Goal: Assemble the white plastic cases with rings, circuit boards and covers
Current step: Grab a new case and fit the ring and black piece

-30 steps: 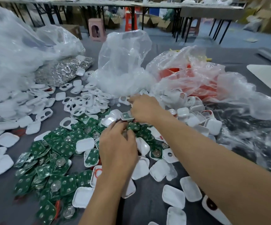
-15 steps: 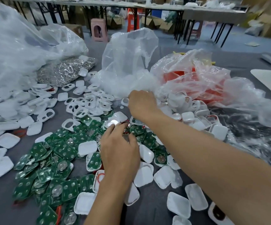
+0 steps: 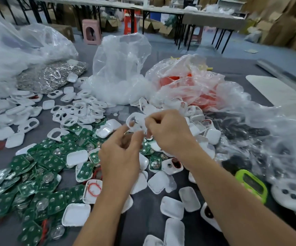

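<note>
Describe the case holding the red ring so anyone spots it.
Find the green circuit board pile left of the arms. At its right edge, beside the left forearm, lies a white case. A thin red ring lies loose inside; neighbours are empty or hold boards.

Pink stool [image 3: 91, 31] stands on floor beyond grey table [image 3: 143, 215]. Cardboard boxes [image 3: 285, 23] stacked far right. Green-framed device [image 3: 251, 185] lies on table, right.
</note>
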A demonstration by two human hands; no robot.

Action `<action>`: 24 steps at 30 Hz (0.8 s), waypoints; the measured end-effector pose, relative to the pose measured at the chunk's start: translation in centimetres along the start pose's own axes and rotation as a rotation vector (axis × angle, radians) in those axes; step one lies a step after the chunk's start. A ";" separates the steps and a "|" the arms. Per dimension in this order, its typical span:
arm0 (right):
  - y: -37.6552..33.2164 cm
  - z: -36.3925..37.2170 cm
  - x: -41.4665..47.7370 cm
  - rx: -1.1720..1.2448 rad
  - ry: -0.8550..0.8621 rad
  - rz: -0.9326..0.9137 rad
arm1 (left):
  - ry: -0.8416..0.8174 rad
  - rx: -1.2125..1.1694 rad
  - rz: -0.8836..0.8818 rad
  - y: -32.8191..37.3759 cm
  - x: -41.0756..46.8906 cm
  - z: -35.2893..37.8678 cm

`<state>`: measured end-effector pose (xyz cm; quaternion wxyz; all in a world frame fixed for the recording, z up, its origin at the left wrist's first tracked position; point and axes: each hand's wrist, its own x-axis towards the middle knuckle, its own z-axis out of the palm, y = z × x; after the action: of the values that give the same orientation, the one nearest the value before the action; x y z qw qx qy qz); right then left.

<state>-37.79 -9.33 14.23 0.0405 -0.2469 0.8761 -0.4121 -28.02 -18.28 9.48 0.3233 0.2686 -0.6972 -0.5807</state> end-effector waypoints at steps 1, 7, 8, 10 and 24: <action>0.4 -0.4 -1.4 0.042 -0.025 0.005 | -0.029 -0.037 0.011 0.3 -0.4 0.5; 5.8 -5.1 -6.5 0.006 0.199 0.161 | -0.130 -0.094 -0.063 0.9 -1.8 1.2; 6.7 -6.0 -7.1 -0.102 0.224 0.204 | -0.154 -0.053 -0.049 0.8 -2.0 1.3; 7.8 -7.5 -8.2 -0.358 0.217 0.278 | -0.217 -0.001 -0.015 0.6 -2.6 1.6; 9.4 -9.4 -9.1 -0.731 0.096 0.341 | -0.350 0.027 -0.161 0.6 -4.3 3.1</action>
<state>-36.17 6.58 12.21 -0.0231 -0.0767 0.9942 -0.0719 -27.60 -13.01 9.09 0.1461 0.2229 -0.7266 -0.6332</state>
